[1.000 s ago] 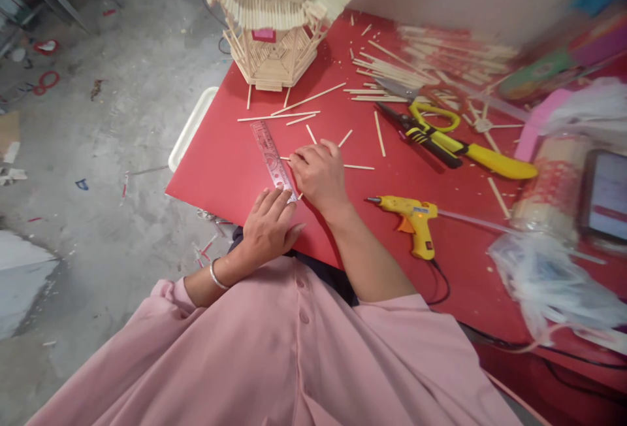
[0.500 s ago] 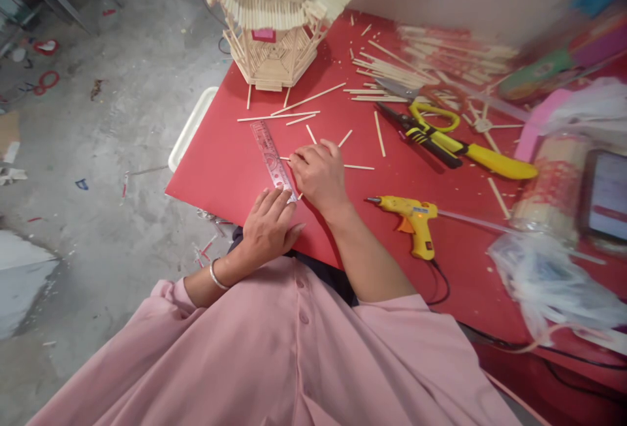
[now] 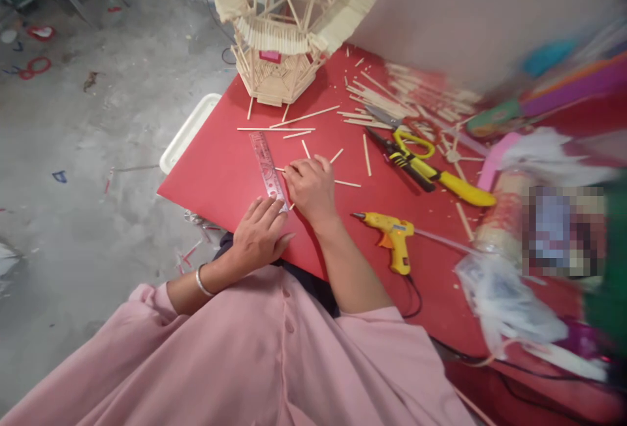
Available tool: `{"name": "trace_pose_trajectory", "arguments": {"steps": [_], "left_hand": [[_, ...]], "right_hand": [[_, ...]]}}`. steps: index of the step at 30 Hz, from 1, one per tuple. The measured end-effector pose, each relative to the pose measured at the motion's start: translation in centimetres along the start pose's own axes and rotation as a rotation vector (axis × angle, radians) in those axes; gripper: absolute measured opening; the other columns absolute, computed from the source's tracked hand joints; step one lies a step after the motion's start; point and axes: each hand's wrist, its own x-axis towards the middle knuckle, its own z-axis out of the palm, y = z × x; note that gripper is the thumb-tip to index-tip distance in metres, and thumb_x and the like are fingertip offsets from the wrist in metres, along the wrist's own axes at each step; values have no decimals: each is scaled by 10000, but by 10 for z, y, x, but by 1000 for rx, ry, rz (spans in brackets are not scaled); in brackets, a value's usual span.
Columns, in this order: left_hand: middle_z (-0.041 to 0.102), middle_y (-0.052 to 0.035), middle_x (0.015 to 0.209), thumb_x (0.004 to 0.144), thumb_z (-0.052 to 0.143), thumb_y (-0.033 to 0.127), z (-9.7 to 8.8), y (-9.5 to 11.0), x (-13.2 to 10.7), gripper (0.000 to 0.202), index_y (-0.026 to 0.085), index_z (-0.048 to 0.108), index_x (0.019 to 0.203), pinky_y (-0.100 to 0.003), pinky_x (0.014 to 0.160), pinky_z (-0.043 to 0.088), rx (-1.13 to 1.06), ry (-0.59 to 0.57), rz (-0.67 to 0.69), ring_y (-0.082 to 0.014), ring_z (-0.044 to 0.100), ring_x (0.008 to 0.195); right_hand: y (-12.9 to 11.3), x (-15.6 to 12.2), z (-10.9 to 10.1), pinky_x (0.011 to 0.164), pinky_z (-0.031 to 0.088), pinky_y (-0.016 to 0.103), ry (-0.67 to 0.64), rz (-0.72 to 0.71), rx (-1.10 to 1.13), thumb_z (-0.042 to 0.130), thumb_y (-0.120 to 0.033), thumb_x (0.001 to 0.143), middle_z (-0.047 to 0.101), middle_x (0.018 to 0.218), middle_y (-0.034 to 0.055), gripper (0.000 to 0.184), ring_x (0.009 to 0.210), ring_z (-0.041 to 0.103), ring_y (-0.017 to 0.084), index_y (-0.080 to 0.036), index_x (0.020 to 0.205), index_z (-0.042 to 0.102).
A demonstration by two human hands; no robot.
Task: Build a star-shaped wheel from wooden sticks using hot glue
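Note:
My left hand [image 3: 260, 230] lies with its fingers stretched flat over the near end of a clear plastic ruler [image 3: 264, 163] on the red tabletop. Just right of the ruler, my right hand [image 3: 311, 191] bends its fingers down onto thin wooden sticks. Stick ends [image 3: 348, 183] fan out from under that hand like spokes; their middle is hidden by the palm and fingers. One stick end pokes out left toward the ruler's edge. Beyond the hands lie a few loose sticks [image 3: 304, 117].
A wooden-stick pagoda model [image 3: 284, 80] stands at the back. To the right are a yellow glue gun [image 3: 394, 233] with its cord, yellow-handled cutters [image 3: 441, 181], scissors [image 3: 416, 142], a spoked stick piece [image 3: 453, 155], a stick pile [image 3: 377, 96] and a plastic bag [image 3: 504, 302].
The camera view has shifted slightly, so the tabletop things appear further left and lower. Both hands keep nearly the same place against the ruler and sticks.

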Motion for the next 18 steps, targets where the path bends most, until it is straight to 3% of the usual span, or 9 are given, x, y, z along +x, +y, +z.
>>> {"name": "trace_pose_trajectory", "arguments": {"steps": [11,18], "left_hand": [[678,-206,1310,955,578,382,12,2,2,371,102,706,1162,-535,1123,465,12,103,16,-346,620,1254],[678,-170,1323,963,562,370,13,6,4,353,124,698,1177,-506,1151,450,24,53,-27,-321,599,1293]], "right_hand": [[6,-2,-3,1107,308,412,-51,-10,-53,487,-284,1039,762,1122,62,263,1061,647,181,-225,1077,741],[12,-5,1,1095,329,407,10,-39,-52,497,-310,1035,772,1087,61,271,1025,659,181,-226,1059,754]]}}
